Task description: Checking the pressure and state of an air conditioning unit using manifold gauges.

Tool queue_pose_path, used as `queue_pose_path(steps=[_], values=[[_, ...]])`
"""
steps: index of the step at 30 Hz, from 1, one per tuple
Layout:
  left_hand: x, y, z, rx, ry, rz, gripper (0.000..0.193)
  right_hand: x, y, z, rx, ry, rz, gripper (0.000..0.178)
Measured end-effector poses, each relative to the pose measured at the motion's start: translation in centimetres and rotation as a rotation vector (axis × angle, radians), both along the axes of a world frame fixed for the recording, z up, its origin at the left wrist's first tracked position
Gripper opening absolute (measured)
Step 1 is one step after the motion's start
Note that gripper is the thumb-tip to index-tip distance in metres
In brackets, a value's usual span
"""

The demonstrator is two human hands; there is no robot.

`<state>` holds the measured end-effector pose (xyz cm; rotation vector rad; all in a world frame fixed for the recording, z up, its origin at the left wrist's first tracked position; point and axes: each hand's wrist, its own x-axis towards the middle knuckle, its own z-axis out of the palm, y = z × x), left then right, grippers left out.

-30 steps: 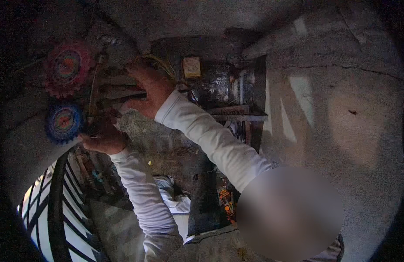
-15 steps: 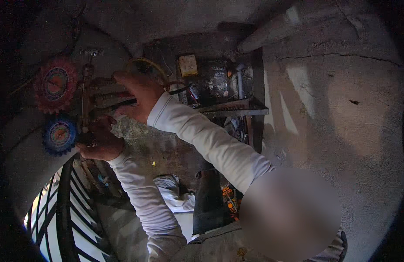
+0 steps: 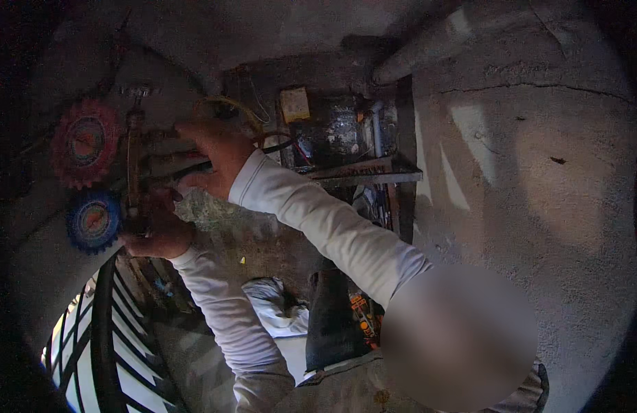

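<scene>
A manifold gauge set hangs at the upper left, its brass body (image 3: pixel 134 162) upright. A red-rimmed gauge (image 3: pixel 86 143) sits above a blue-rimmed gauge (image 3: pixel 95 220), both on the left of the body. My left hand (image 3: pixel 161 230) is closed around the lower end of the body, beside the blue gauge; its fingertips are in shadow. My right hand (image 3: pixel 225 155) curls over the hoses (image 3: pixel 194 166) that leave the body's right side, thumb below and fingers above. A yellow hose (image 3: pixel 244 109) loops behind that hand. Exactly how the fingers press on the hoses is dim.
Behind stands a dark recess with a metal ledge (image 3: pixel 373 175), a small yellowish box (image 3: pixel 295 104) and a grey pipe (image 3: pixel 378 131). Barred grating (image 3: pixel 101 330) lies at the lower left. White cloth (image 3: pixel 274 306) and an orange tool (image 3: pixel 364 320) lie below. A cracked wall (image 3: pixel 525 172) fills the right.
The red and blue gauges have sunk slightly, and the manifold has shifted a little with them. Both hands keep nearly the same places and grips.
</scene>
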<state>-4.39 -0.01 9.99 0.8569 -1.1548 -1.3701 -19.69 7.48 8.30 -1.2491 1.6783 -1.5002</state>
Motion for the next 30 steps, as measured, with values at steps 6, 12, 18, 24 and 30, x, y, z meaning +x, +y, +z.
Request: queue_pose_path(steps=[6, 12, 18, 24, 30], values=[[-0.9, 0.5, 0.6, 0.06, -0.017, 0.073, 0.07, 0.3, -0.5, -1.0, -0.133, 0.026, -0.045, 0.078], [0.4, 0.2, -0.6, -0.002, -0.075, 0.0, 0.07, 0.4, -0.5, -1.4, -0.119, 0.027, -0.054, 0.078], [-0.6, 0.7, -0.4, 0.019, -0.081, 0.116, 0.074, -0.1, 0.1, -0.2, -0.013, -0.021, 0.003, 0.077], [-0.9, 0.7, -1.1, -0.101, -0.101, 0.357, 0.077, 1.6, -0.8, -2.4, -0.093, -0.192, -0.047, 0.069], [-0.8, 1.4, 0.7, -0.11, -0.104, 0.18, 0.074, 1.0, -0.7, 0.0, -0.095, -0.051, -0.002, 0.077]])
